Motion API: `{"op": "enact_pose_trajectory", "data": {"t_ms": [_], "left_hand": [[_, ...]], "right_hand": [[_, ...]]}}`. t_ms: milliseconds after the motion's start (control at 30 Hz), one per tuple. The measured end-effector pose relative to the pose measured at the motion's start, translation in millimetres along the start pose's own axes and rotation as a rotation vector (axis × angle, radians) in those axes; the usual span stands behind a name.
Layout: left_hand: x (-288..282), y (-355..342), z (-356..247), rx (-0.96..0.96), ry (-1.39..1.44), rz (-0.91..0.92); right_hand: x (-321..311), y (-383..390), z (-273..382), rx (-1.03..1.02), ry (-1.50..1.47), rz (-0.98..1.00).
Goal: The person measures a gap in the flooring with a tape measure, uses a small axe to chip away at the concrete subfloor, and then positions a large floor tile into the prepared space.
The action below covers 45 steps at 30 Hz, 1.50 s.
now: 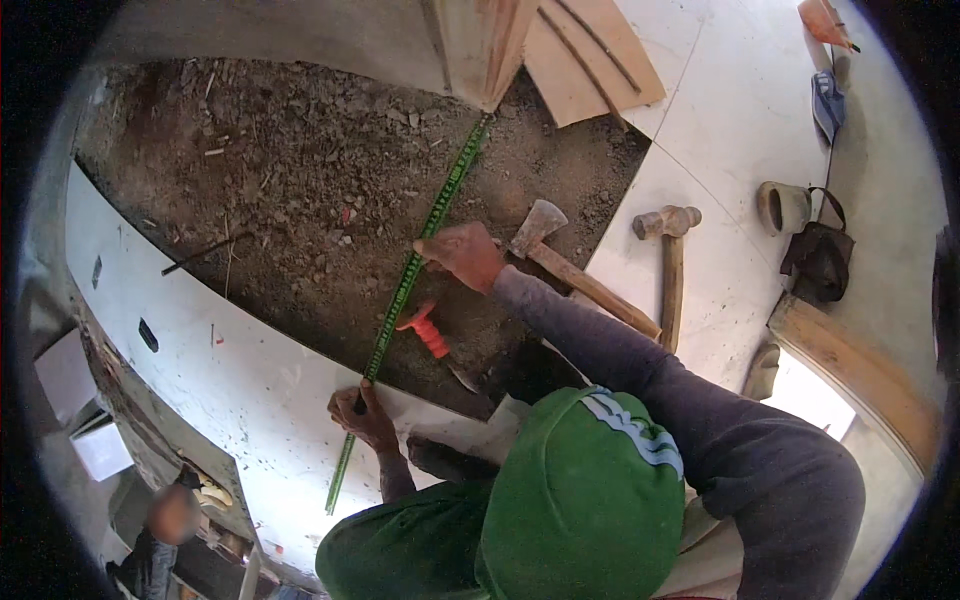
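A long green measuring tape blade (380, 343) with black markings runs slantwise across a bare patch of earth and onto the white tiles on the near side. My right hand (462, 254) is closed at the middle of the blade, a fingertip pressed against its edge. Closer to me, my left hand (368, 416) grips the blade where it lies over the tiles. A dark spot shows inside the left fingers; I cannot make out what it is. Between my hands lies a chisel (430, 337) with a red guarded grip. Beside my right wrist rests a hatchet (575, 270) with a wooden handle.
A hammer (671, 270) lies on white tiles at right. Brown boards (590, 65) with thin rods rest at the far side, by a post (485, 50). A metal rod (205, 254) crosses the earth's left edge. Footwear (783, 209) and a dark bag (820, 258) sit right. A person (150, 560) is lower left.
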<state>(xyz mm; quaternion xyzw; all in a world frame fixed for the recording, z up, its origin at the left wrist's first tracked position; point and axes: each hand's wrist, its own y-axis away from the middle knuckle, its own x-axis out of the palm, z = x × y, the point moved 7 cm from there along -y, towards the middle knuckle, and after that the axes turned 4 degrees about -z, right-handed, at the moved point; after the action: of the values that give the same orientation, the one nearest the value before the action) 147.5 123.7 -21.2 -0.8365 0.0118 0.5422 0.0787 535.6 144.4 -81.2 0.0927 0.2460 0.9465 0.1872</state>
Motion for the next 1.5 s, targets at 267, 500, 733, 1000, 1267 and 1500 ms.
{"op": "enact_pose_trajectory", "data": {"t_ms": [267, 500, 733, 1000, 1267, 1500], "left_hand": [[6, 2, 5, -0.036, 0.019, 0.04], [-1, -1, 1, -0.02, 0.027, 0.032], [4, 2, 8, -0.009, 0.019, 0.028], [6, 6, 37, -0.163, 0.013, 0.078], [0, -3, -7, -0.032, -0.025, 0.039], [6, 0, 16, -0.05, 0.001, 0.036]], "right_hand": [[-6, -8, -12, -0.065, -0.063, -0.019], [0, -4, 0, -0.051, 0.113, 0.028], [-3, -4, -11, -0.072, -0.087, -0.041], [2, -3, 1, -0.012, 0.044, 0.035], [-6, 1, 0, -0.002, -0.05, -0.014], [-4, 0, 0, -0.013, 0.009, 0.007]]}}
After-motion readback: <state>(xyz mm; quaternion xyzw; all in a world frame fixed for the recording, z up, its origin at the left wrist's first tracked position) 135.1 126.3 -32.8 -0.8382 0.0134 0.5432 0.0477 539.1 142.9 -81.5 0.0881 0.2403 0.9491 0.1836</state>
